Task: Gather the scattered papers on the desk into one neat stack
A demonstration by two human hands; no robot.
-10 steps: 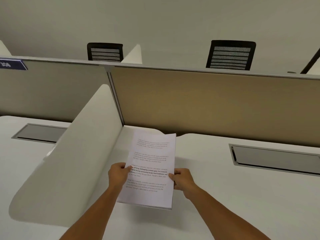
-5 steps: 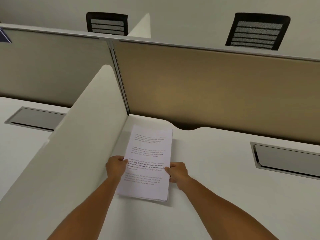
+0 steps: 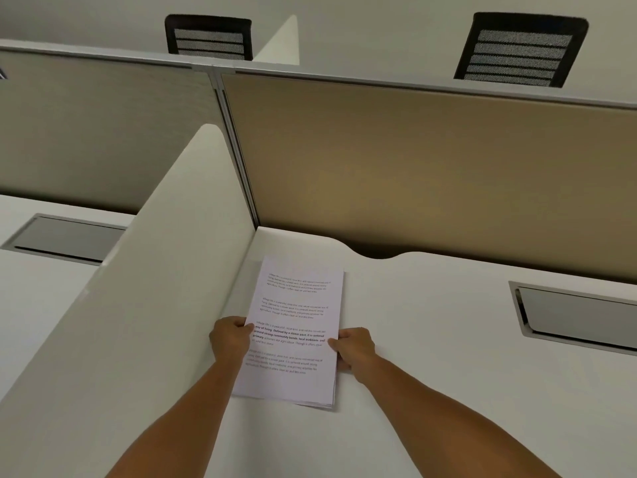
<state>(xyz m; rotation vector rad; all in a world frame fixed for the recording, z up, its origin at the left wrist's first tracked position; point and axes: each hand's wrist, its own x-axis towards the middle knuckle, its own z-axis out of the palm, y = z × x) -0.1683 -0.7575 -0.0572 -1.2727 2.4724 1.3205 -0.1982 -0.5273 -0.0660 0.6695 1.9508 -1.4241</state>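
A stack of white printed papers (image 3: pixel 293 326) lies flat on the white desk (image 3: pixel 431 357), close to the left divider and the back corner. Sheet edges show slightly fanned at its near right corner. My left hand (image 3: pixel 230 338) grips the stack's left edge, thumb on top. On the opposite side, my right hand (image 3: pixel 355 350) holds the right edge, fingers curled against it. No other loose papers are in view.
A white curved side divider (image 3: pixel 148 305) rises just left of the stack. A tan back panel (image 3: pixel 431 174) closes the far side. A grey cable tray lid (image 3: pixel 579 315) sits in the desk at right. Two black chairs (image 3: pixel 520 50) stand beyond the panel.
The stack was held tilted above the desk; both hands have lowered it until it lies flat on the desk, further toward the back corner. Both hands keep their hold.
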